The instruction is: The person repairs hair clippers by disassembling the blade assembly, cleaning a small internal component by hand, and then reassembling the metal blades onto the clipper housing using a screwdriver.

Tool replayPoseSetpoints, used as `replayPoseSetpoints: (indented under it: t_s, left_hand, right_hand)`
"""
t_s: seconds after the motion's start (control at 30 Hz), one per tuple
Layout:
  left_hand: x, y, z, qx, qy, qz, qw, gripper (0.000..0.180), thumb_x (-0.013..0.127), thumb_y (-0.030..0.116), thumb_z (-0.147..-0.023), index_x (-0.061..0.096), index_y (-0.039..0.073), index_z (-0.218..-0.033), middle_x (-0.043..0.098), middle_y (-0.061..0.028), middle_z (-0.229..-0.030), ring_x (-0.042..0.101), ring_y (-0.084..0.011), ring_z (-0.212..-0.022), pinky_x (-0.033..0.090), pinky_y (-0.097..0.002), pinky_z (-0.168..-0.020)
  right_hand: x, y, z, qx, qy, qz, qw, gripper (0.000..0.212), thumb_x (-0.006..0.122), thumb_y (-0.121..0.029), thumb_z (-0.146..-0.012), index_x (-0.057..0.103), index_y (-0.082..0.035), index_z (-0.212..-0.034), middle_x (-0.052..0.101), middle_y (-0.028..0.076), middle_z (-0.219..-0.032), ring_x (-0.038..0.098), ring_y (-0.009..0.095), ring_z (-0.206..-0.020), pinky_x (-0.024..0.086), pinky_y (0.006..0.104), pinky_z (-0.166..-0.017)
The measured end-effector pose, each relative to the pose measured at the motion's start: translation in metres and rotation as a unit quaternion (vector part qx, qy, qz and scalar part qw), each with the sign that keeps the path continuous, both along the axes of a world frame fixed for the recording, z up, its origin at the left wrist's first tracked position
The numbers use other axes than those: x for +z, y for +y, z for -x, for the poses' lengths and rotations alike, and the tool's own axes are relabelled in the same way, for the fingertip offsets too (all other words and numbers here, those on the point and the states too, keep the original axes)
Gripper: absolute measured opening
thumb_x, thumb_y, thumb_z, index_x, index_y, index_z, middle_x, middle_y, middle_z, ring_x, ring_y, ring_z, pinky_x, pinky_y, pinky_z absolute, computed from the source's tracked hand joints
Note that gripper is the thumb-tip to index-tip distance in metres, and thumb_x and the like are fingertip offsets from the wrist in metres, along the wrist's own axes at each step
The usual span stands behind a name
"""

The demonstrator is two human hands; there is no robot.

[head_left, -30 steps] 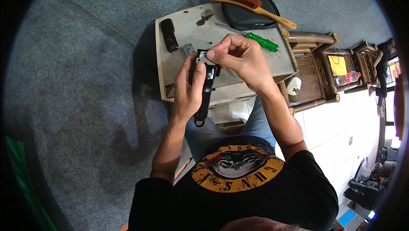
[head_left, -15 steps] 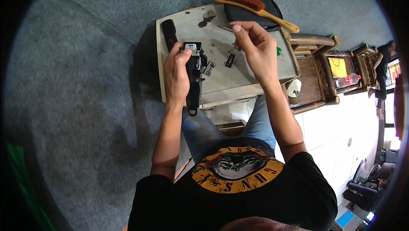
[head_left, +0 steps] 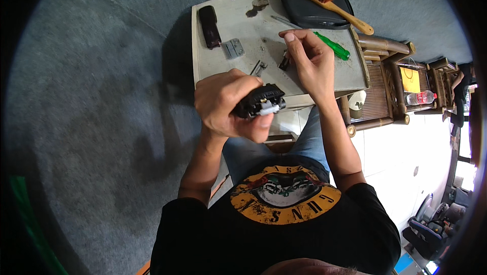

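My left hand (head_left: 223, 103) is wrapped round a black hair clipper body (head_left: 260, 101), its cutting end tilted up with a pale grey piece showing. The thumb presses beneath that end. Above the small table (head_left: 243, 20), my right hand (head_left: 313, 62) has its thumb and fingertips pinched together; anything between them is too small to make out. Close to those fingers lies a small dark part (head_left: 284, 63). Beyond my left hand are a metal blade plate (head_left: 234, 48), some slim metal pieces (head_left: 259, 67) and a dark clipper cover (head_left: 209, 26).
A green-handled screwdriver (head_left: 332, 46) lies partly behind my right hand. At the table's far right, a wooden brush (head_left: 324, 0) with reddish bristles rests on a black zip case (head_left: 304, 14). Bamboo furniture (head_left: 373, 90) stands to the right, holding a plastic bottle (head_left: 421, 98).
My left hand has turned the clipper end-on toward me and moved it right and nearer. My right hand has dropped slightly, still pinched. The blade plate and screwdriver handle now show.
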State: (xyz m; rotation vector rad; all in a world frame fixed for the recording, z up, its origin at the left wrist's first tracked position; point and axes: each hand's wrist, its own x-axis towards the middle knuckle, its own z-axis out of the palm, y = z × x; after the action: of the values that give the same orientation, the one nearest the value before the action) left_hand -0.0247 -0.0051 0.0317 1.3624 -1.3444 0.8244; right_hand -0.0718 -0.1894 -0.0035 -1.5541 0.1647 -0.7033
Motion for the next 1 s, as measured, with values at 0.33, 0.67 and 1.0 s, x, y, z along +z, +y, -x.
replayPoseSetpoints:
  t_s: [0.33, 0.67, 1.0]
  left_hand:
    - [0.01, 0.008, 0.015, 0.051, -0.137, -0.058, 0.988, 0.057, 0.062, 0.058, -0.095, 0.058, 0.003, -0.111, 0.066, -0.0105, -0.07, 0.059, -0.0189, -0.048, 0.047, -0.0301, -0.043]
    - [0.009, 0.005, 0.017, 0.054, -0.165, -0.069, 0.982, 0.05, 0.06, 0.055, -0.099, 0.058, 0.007, -0.114, 0.063, -0.0069, -0.07, 0.055, -0.0151, -0.046, 0.038, -0.0261, -0.041]
    - [0.008, 0.003, 0.018, 0.053, -0.153, -0.068, 0.984, 0.046, 0.062, 0.051, -0.097, 0.059, 0.009, -0.113, 0.062, -0.0046, -0.066, 0.056, -0.0143, -0.046, 0.038, -0.0254, -0.04]
  right_hand:
    - [-0.004, -0.005, -0.001, 0.011, 0.028, 0.034, 0.999, 0.022, 0.067, -0.019, -0.103, 0.076, 0.001, -0.106, 0.06, -0.004, -0.069, 0.049, 0.003, -0.065, 0.041, 0.0226, -0.059]
    - [-0.005, -0.006, 0.001, 0.01, 0.037, 0.04, 0.998, 0.023, 0.067, -0.02, -0.102, 0.076, 0.001, -0.106, 0.061, -0.003, -0.069, 0.052, 0.004, -0.065, 0.042, 0.0228, -0.059]
    - [-0.003, -0.005, 0.002, 0.011, 0.031, 0.043, 0.999, 0.025, 0.068, -0.023, -0.103, 0.077, 0.0, -0.106, 0.062, -0.003, -0.069, 0.053, 0.004, -0.066, 0.043, 0.0229, -0.06]
